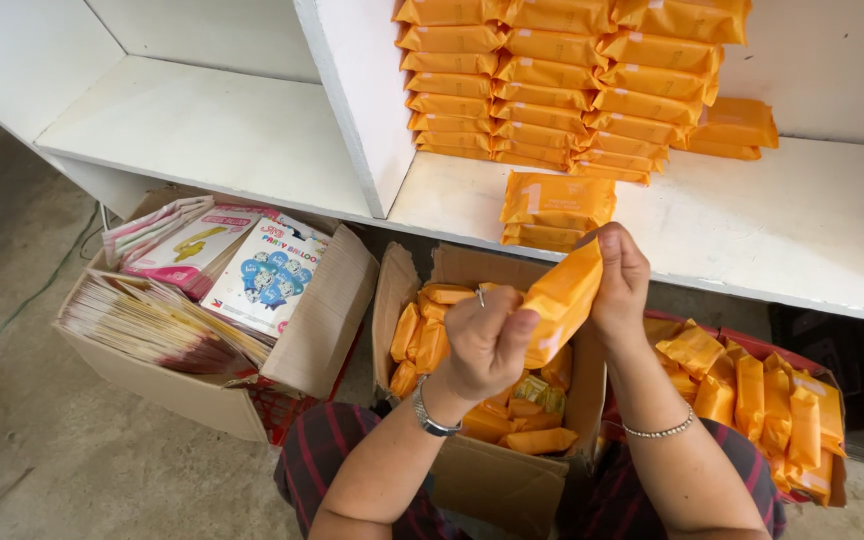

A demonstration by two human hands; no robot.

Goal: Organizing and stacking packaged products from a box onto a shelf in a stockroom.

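Orange packet [562, 297] held up tilted between both hands, above an open cardboard box [497, 480] of similar packets. Left hand [485, 343] clenched around the packet's lower left end, ring and wristwatch showing; right hand [619, 283] pinching its upper right end, bracelet on the wrist. Just beyond, a short pile of packets [556, 208] on the near edge of a white shelf [792, 235]; farther back, tall orange stacks [562, 85]. To the right, a red-rimmed bin [742, 343] of upright packets. To the left, a box of balloon packs [207, 300].
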